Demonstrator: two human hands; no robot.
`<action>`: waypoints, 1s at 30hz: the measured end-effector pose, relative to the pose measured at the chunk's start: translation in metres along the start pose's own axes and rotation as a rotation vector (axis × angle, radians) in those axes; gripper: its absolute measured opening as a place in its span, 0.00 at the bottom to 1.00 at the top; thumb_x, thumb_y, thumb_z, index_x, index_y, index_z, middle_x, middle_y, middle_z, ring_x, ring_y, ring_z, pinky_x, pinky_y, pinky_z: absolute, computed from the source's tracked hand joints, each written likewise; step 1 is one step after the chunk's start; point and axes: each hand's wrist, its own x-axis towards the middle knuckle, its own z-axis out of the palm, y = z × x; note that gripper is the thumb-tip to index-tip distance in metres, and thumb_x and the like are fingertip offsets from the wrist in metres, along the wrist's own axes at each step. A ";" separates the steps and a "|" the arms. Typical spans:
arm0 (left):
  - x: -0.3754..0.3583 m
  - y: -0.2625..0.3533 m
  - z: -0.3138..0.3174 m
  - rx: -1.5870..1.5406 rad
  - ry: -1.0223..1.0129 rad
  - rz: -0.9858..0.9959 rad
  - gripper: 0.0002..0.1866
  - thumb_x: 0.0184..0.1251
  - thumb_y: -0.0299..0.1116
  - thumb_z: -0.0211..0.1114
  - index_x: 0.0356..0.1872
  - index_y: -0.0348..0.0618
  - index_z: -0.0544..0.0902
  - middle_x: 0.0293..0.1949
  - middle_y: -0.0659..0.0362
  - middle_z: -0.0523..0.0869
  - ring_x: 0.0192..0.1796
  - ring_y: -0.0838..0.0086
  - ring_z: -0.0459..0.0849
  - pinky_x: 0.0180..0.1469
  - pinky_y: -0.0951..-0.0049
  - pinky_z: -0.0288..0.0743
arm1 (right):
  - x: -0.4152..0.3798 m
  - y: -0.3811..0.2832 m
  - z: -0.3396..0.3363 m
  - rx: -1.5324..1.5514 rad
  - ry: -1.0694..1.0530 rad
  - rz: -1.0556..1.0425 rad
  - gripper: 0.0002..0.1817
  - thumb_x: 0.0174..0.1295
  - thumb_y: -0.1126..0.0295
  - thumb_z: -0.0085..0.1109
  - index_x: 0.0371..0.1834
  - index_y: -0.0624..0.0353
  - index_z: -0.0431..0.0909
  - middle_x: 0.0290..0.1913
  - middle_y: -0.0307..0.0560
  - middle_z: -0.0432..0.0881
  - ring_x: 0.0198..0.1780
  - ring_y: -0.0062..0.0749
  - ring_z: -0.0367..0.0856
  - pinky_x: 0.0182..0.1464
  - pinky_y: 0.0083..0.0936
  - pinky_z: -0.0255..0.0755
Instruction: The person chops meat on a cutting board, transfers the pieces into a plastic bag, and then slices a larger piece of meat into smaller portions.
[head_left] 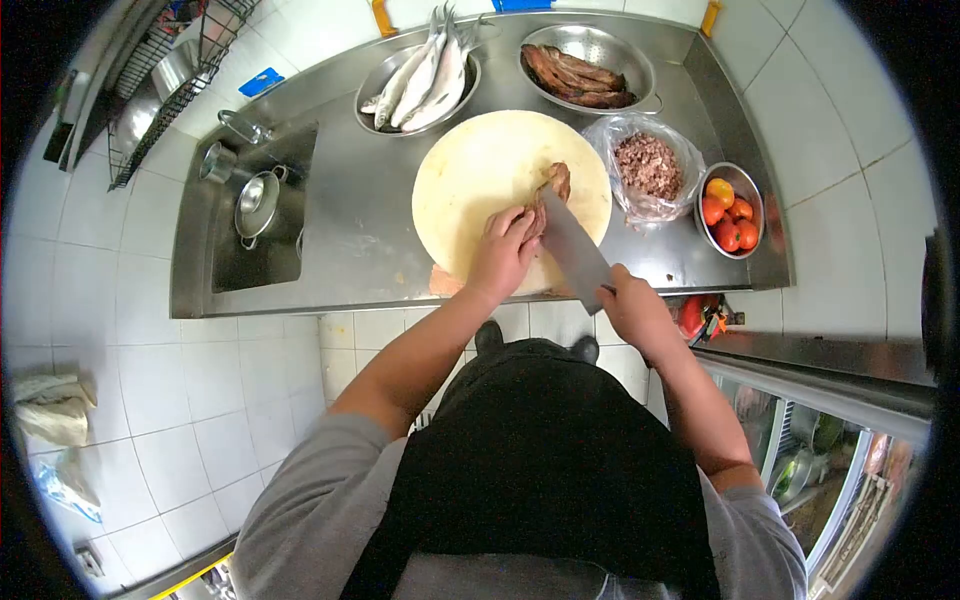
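A round, pale cutting board [470, 170] lies on the steel counter in front of me. On its right half is a strip of brown cured-looking meat [560, 180]. My left hand [508, 250] presses on the near end of the meat, fingers closed over it. In my right hand [635, 310] is the handle of a wide cleaver [577, 250]. The cleaver's blade slants up and left across the board, its tip end against the meat beside my left fingers. Whether the edge has cut into the meat cannot be made out.
Behind the board stand a bowl of whole fish [425, 80] and a colander [635, 60] of dark meat strips. To the right are a plastic bag of chopped meat [650, 165] and a bowl of tomatoes [730, 215]. A sink [285, 265] with pots is at left.
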 end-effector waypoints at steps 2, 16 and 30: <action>0.001 -0.005 0.001 0.011 -0.018 0.001 0.26 0.62 0.35 0.71 0.60 0.37 0.79 0.61 0.48 0.77 0.63 0.49 0.75 0.66 0.55 0.71 | -0.013 0.002 -0.010 -0.021 0.077 0.054 0.17 0.70 0.62 0.57 0.45 0.69 0.70 0.37 0.74 0.83 0.44 0.72 0.82 0.47 0.56 0.75; 0.060 0.003 0.000 0.134 -0.363 -0.172 0.40 0.58 0.45 0.71 0.71 0.41 0.69 0.67 0.43 0.74 0.69 0.47 0.70 0.73 0.58 0.63 | -0.013 0.010 -0.026 0.123 0.258 0.072 0.14 0.70 0.67 0.56 0.44 0.70 0.69 0.36 0.77 0.82 0.44 0.74 0.80 0.47 0.55 0.75; 0.017 -0.010 0.015 0.337 -0.244 -0.080 0.31 0.80 0.45 0.47 0.72 0.29 0.67 0.75 0.42 0.65 0.79 0.54 0.60 0.79 0.57 0.53 | 0.019 -0.017 -0.018 0.035 0.035 0.095 0.16 0.69 0.66 0.52 0.44 0.75 0.70 0.37 0.79 0.81 0.43 0.74 0.82 0.50 0.56 0.76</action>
